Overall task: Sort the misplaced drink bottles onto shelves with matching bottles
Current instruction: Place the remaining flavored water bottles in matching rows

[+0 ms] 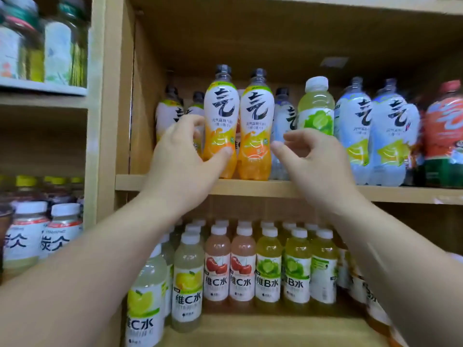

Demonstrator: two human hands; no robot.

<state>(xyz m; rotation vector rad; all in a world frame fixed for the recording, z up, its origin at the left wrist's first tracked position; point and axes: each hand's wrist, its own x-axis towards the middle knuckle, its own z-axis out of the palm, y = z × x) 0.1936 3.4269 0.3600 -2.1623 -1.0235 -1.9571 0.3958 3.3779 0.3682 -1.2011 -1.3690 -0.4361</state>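
Note:
Two orange-label bottles with black caps stand at the front of the middle shelf (250, 187). My left hand (186, 156) wraps the left orange bottle (220, 121), thumb on its front, fingers behind. The right orange bottle (255, 126) stands beside it, and my right hand (315, 159) hovers just right of it with fingers apart, holding nothing. A green-grape bottle with a white cap (316, 106) stands among blue-label bottles (353, 126) on the same shelf. Matching green-grape bottles (268, 271) stand on the shelf below.
A red-label bottle (443, 131) stands at the shelf's right end. The lower shelf holds rows of lemon (188, 284), cherry (218, 269) and green-grape white-capped bottles. A wooden upright (110, 96) divides off the left shelves, which hold other bottles (60, 236).

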